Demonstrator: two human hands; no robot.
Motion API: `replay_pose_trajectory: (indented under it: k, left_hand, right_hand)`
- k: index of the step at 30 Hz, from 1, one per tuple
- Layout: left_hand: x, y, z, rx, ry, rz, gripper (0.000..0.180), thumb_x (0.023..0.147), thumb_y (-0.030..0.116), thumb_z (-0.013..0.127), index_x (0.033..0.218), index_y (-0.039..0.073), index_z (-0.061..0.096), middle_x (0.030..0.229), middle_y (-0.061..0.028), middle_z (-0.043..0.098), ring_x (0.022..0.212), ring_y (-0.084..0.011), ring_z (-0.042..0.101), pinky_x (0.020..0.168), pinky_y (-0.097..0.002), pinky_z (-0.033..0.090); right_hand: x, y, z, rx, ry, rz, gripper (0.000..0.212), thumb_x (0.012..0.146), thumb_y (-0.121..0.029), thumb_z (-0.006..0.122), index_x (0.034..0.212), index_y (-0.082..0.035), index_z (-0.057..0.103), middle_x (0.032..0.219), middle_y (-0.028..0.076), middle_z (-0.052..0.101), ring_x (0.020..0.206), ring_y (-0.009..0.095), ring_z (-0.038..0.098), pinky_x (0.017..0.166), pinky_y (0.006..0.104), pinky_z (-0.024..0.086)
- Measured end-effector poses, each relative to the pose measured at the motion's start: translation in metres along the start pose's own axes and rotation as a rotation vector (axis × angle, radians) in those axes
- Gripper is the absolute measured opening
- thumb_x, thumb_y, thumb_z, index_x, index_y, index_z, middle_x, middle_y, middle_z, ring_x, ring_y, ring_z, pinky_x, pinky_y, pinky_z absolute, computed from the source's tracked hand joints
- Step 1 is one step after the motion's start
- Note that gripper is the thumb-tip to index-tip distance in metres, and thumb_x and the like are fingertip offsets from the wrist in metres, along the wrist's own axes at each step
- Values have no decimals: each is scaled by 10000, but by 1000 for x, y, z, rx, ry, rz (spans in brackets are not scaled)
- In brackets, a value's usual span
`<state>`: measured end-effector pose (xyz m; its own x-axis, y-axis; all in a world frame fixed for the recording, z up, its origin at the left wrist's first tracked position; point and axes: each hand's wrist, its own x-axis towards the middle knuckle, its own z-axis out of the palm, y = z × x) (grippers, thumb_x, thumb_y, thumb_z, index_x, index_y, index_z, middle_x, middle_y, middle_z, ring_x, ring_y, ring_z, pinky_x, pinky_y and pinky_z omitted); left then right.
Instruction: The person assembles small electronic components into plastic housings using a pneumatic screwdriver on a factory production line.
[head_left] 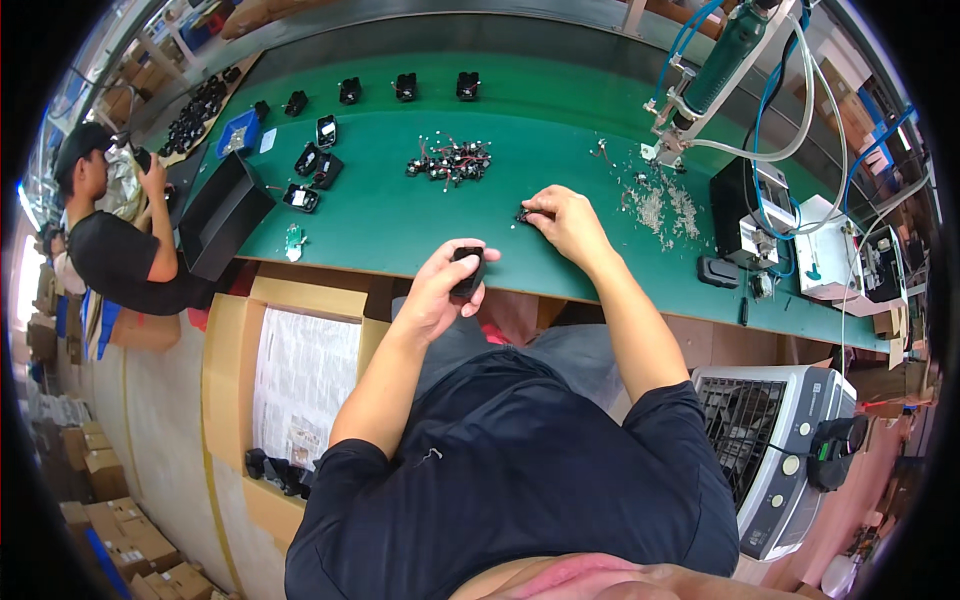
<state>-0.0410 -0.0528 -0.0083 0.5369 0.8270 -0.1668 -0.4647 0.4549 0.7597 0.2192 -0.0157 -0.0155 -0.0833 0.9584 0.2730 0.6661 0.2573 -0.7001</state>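
Note:
My left hand (435, 295) is wrapped round a small black plastic housing (467, 273) just past the table's front edge. Over the green tabletop (400, 235), my right hand (568, 228) pinches a small dark part (522, 215) between thumb and fingertips; its exact kind is too small to make out. Beyond my hands lies a pile of small wired components (448, 162) with red and black leads. To the right of the right hand, many small pale pieces (665, 210) are scattered. Several black housings (322, 170) sit at the left of the table, some with white insides.
A press-like machine (725, 70) with hoses overhangs the right side, near a black device (750, 210). A black bin (225, 215) and blue tray (238, 133) stand at left. An open cardboard box (240, 370) and an air cooler (775, 450) flank me. Another person (115, 215) works at far left.

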Motion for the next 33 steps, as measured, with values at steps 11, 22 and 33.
replay_pose_trajectory:
  k: [11, 22, 33]
  left_hand:
    - [78, 1, -2, 37, 37, -108, 336, 1015, 183, 617, 1289, 3, 541, 1310, -162, 626, 683, -154, 611, 519, -278, 463]
    - [79, 28, -27, 75, 58, 18, 581, 956, 71, 658, 1479, 98, 405, 1329, -113, 542, 825, -192, 625, 649, -324, 508]
    - [65, -11, 23, 636, -197, 237, 867, 796, -39, 808, 1532, 78, 366, 1435, -147, 468, 1281, -267, 567, 1008, -395, 552]
  right_hand:
    - [13, -1, 8, 298, 2, 420, 122, 920, -59, 730, 981, 41, 696, 994, 165, 752, 890, 228, 748, 803, 352, 602]
    - [19, -29, 20, 398, 236, 178, 86, 915, -27, 717, 982, 21, 694, 1158, 142, 728, 879, 168, 741, 720, 284, 603]
    - [-52, -78, -18, -217, 244, -179, 132, 766, -55, 801, 859, -63, 707, 971, 43, 698, 857, 236, 684, 723, 357, 570]
